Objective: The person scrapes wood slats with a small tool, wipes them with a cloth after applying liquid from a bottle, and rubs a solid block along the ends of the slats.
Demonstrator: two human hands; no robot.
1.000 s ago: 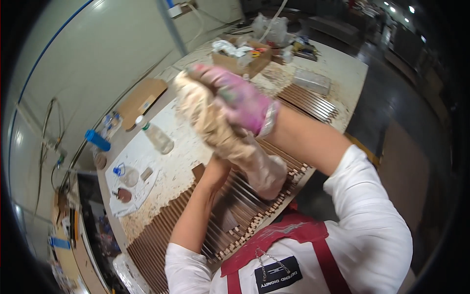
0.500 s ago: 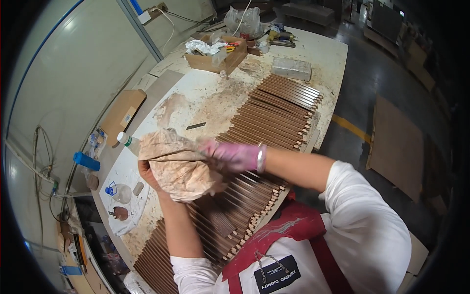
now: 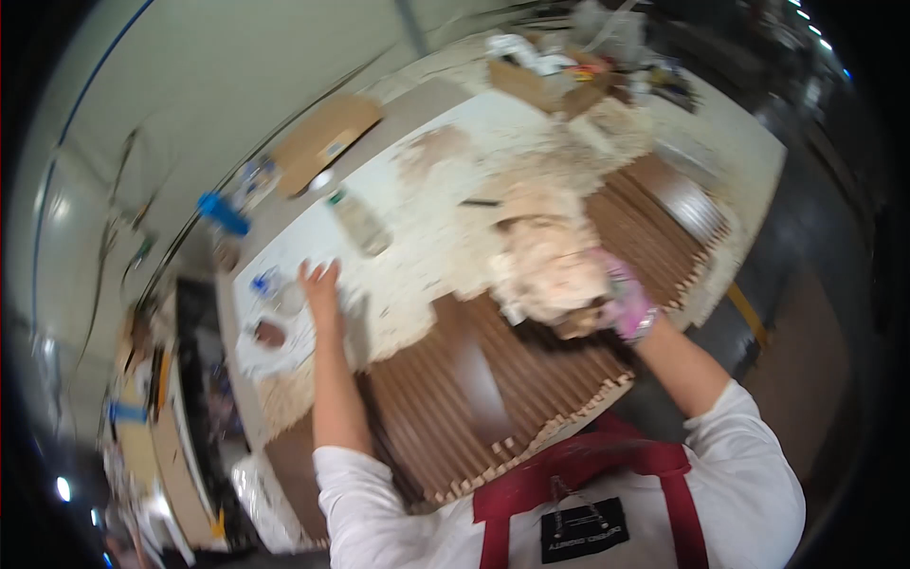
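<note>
A crumpled beige cloth (image 3: 550, 251) is bunched in my right hand (image 3: 627, 302), which wears a pink glove and is closed on it. The cloth is over the right part of a row of brown wooden strips (image 3: 427, 398) with pale notched ends. My left hand (image 3: 320, 283) is bare and open, its fingers apart with nothing in them. It hovers above the left part of the table beside a blue-capped clear jug (image 3: 282, 294). A clear bottle (image 3: 360, 226) stands or lies just beyond it; the blur hides which.
Beyond the cloth, a thin dark blade-like piece (image 3: 481, 202) lies on the stained white table (image 3: 403, 270). An open cardboard box (image 3: 521, 85) with odds and ends sits at the far side. A blue bottle (image 3: 224, 212) and cardboard piece (image 3: 327, 142) line the wall side.
My left hand has let go of the cloth and moved left toward the jug. My right hand has carried the cloth right. The view has swung, and the picture is blurred.
</note>
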